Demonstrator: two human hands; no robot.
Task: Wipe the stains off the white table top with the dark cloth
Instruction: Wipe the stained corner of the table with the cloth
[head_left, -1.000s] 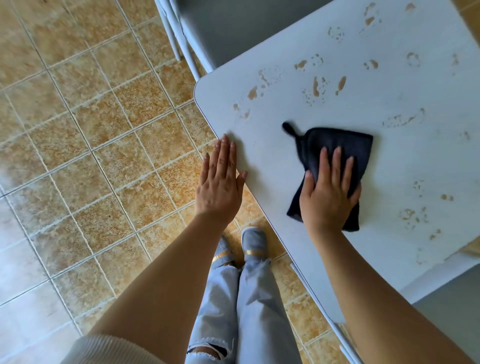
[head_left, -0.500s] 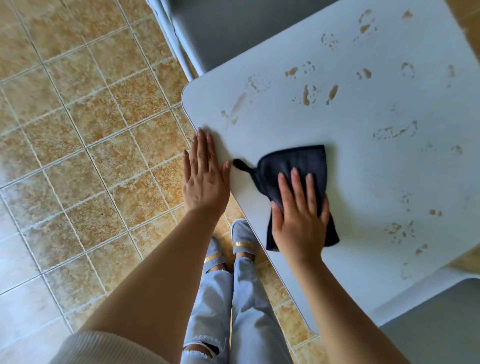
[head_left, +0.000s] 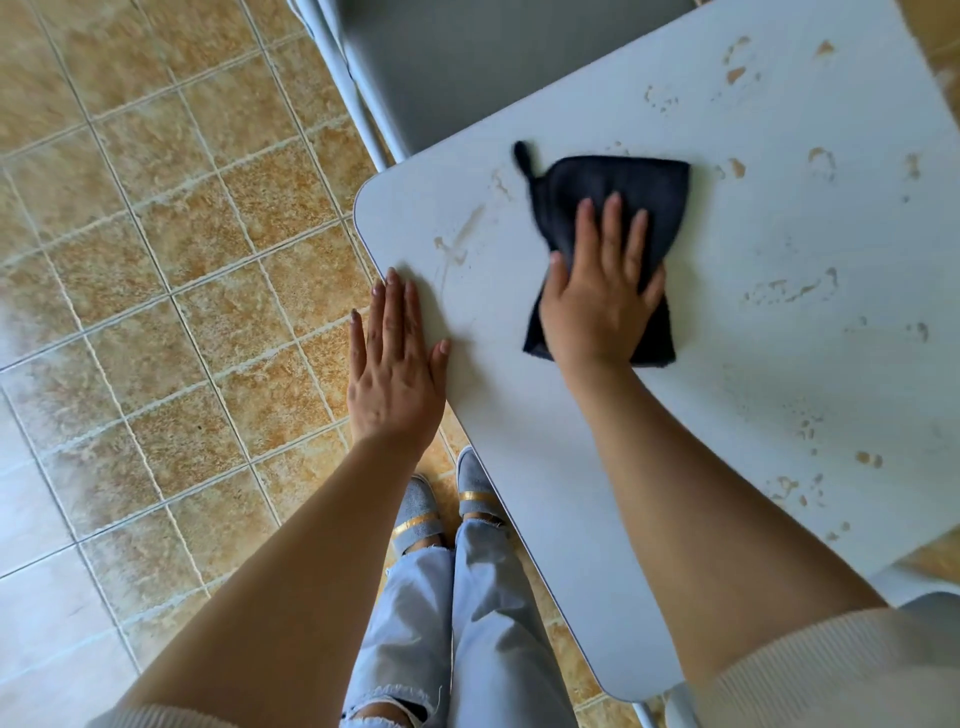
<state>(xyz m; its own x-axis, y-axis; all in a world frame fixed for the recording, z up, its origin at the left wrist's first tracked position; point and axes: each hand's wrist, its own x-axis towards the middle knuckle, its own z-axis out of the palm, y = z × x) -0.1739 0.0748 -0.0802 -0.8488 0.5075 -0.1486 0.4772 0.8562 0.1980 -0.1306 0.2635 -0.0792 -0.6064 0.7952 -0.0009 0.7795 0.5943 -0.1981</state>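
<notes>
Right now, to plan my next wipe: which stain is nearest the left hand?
The long smeared streak at the table top corner, just beyond the left hand; the other stains are blotches farther away.

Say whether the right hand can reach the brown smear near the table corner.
Probably yes: only bare table top lies between the cloth under the right hand and the smear.
</notes>
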